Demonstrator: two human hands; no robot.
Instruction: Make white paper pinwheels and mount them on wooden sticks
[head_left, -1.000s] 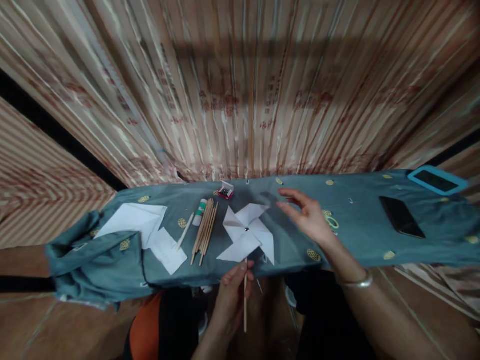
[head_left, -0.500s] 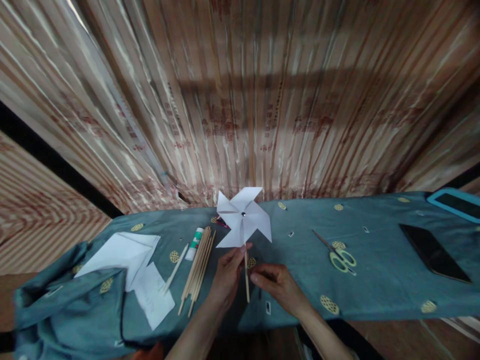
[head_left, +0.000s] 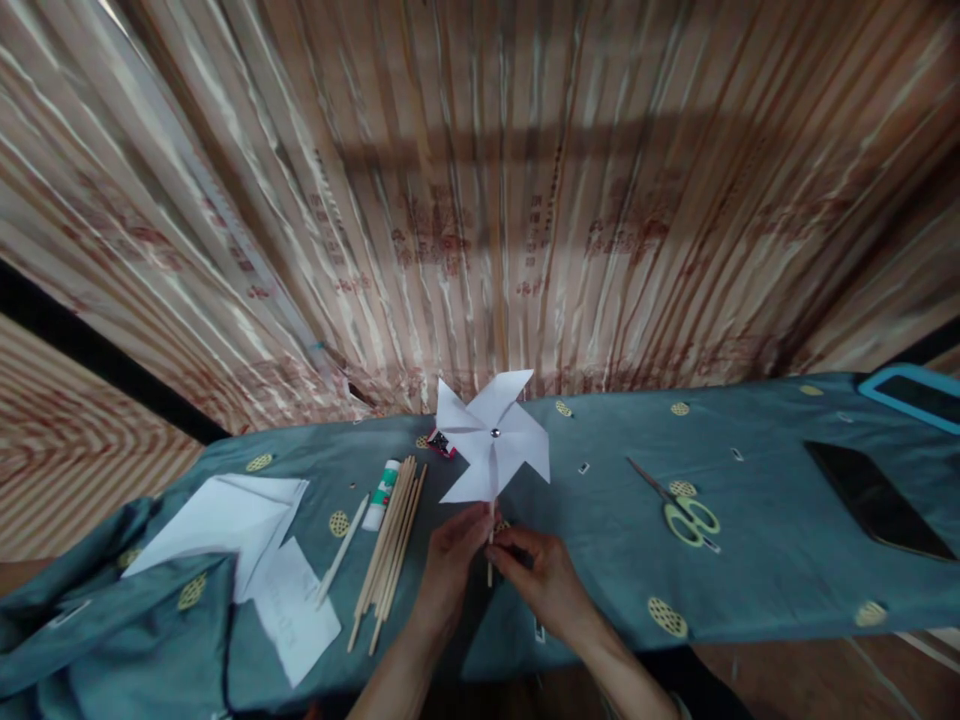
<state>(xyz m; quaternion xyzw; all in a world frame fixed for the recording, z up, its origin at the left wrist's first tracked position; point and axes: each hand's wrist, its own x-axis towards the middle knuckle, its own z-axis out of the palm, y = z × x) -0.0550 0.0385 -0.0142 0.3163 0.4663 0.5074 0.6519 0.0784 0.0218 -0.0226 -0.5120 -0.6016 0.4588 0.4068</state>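
Observation:
A white paper pinwheel (head_left: 493,437) with a shiny pin at its centre stands upright on a thin wooden stick (head_left: 490,572). My left hand (head_left: 448,572) is closed round the stick just under the paper blades. My right hand (head_left: 541,582) is pinched on the same stick from the right, touching the left hand. The stick's lower end pokes out between the two hands. Both hands hover over the near edge of a table covered with a blue-green cloth (head_left: 765,560).
Left of the hands lie a bundle of wooden sticks (head_left: 388,545), a glue stick (head_left: 381,495) and white paper sheets (head_left: 225,520). Yellow-handled scissors (head_left: 686,507) lie to the right, then a dark phone (head_left: 870,498) and a blue-framed tablet (head_left: 919,395). A striped curtain hangs behind.
The pinwheel was lifted from lying flat on the cloth to upright. My right hand came down from above the table and closed on the stick beside my left hand.

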